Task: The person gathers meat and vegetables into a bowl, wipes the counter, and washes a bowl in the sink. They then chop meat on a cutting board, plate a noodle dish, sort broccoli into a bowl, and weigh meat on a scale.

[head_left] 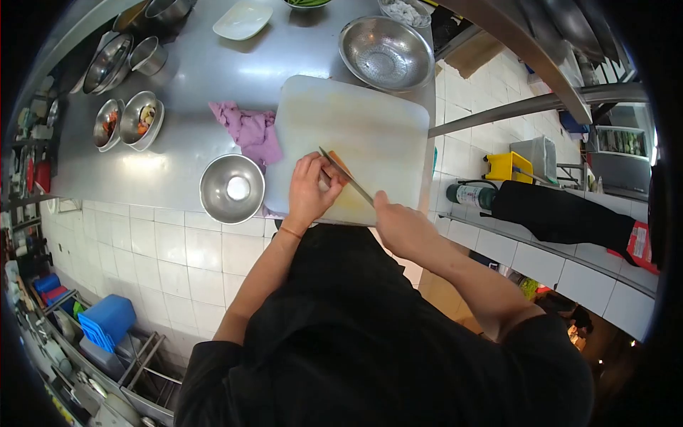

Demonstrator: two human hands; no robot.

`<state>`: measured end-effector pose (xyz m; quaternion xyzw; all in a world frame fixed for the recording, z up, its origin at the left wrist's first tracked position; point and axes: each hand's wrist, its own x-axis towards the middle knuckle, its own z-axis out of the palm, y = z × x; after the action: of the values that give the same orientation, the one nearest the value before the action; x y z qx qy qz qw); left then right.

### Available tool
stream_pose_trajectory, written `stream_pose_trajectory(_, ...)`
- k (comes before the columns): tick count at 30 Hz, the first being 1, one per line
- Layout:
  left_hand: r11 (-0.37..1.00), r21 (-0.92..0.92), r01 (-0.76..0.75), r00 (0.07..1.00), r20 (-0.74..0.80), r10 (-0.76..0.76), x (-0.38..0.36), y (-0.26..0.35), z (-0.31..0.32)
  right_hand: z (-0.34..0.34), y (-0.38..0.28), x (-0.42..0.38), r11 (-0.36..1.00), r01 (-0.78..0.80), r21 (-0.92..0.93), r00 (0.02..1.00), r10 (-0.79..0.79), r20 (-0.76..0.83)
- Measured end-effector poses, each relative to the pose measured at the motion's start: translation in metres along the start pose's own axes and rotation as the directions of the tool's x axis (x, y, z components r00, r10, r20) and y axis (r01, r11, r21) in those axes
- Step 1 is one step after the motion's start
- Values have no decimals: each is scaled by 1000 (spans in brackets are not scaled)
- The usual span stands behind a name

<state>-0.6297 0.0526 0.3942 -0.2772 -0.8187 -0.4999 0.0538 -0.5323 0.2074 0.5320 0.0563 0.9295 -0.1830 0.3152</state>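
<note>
My right hand (pixel 402 224) is closed around the handle of a kitchen knife (pixel 346 175), its blade slanting up and left over the white cutting board (pixel 384 121). Along the blade's right side shows an orange piece of what looks like carrot (pixel 337 158). On the other side of the blade, my left hand (pixel 311 188) has its fingers curled together, pressing on the carrot; the part under the fingertips is mostly hidden. Left of the board lies a crumpled purple cloth (pixel 250 132), and a steel bowl (pixel 215 193) stands near the table edge.
A large steel bowl (pixel 385 53) stands behind the board. Two small bowls with cut food, one of them this bowl (pixel 158 128), sit at left near a steel pot (pixel 149 55). A white dish (pixel 242 20) is at the back. A metal rail (pixel 512 112) runs at right.
</note>
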Motion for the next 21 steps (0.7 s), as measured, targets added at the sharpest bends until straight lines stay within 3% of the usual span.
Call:
stream_pose_trajectory(2, 1000, -1, -8, 1000, -8, 8, 2, -2, 0, 42, 12, 34, 999, 20, 41, 997, -17, -70)
stream_pose_trajectory(4, 1000, 1, -14, 1000, -16, 14, -3, -1, 2, 81, 19, 75, 993, 76, 86, 964, -51, -261)
stream_pose_trajectory(8, 996, 94, -9, 1000, 27, 6, -11, -9, 0, 60, 22, 65, 986, 106, 126, 950, -63, -306)
stream_pose_trajectory(11, 968, 250, -9, 998, 63, -7, -15, 5, -5, 34, 47, 29, 944, 127, 305, 958, -38, -283)
stream_pose_trajectory(13, 944, 331, 8, 996, 85, -38, -17, 21, -7, 41, 87, 28, 846, 191, 497, 921, 20, -388)
stream_pose_trajectory(14, 910, 414, 23, 987, 135, -87, -18, 29, -8, 44, 109, 31, 842, 202, 500, 920, 12, -393)
stream_pose_trajectory(16, 866, 499, 32, 975, 174, -137, -21, 40, -3, 43, 142, 40, 624, -5, 781, 984, 142, -107)
stream_pose_trajectory(18, 728, 685, 27, 950, 209, -232, -20, 45, 7, 36, 151, 46, 654, 49, 755, 986, 88, -139)
stream_pose_trajectory(21, 756, 654, 21, 978, 144, -152, -18, 32, 19, 44, 151, 56, 700, 87, 709, 992, 7, -128)
